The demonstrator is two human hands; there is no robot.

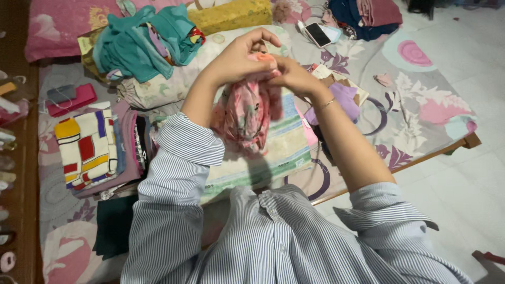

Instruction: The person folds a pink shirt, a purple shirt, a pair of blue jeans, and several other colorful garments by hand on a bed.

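Up high, both hands — left (239,55), right (292,76) — pinched tight on bunched pink floral cloth (244,115) above the bedsheet (421,100)

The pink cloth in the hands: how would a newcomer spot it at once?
Start at the bed with its grey floral sheet. Above its middle, the left hand and right hand meet and pinch the pink cloth, which hangs down bunched. Unlike the folded stacks lying around, it alone is held in the air.

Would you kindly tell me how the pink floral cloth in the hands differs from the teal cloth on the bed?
The pink floral cloth hangs bunched from the left hand and right hand; the teal cloth lies crumpled on the bed, untouched. The pink one is patterned, the teal mostly plain. Both are unfolded.
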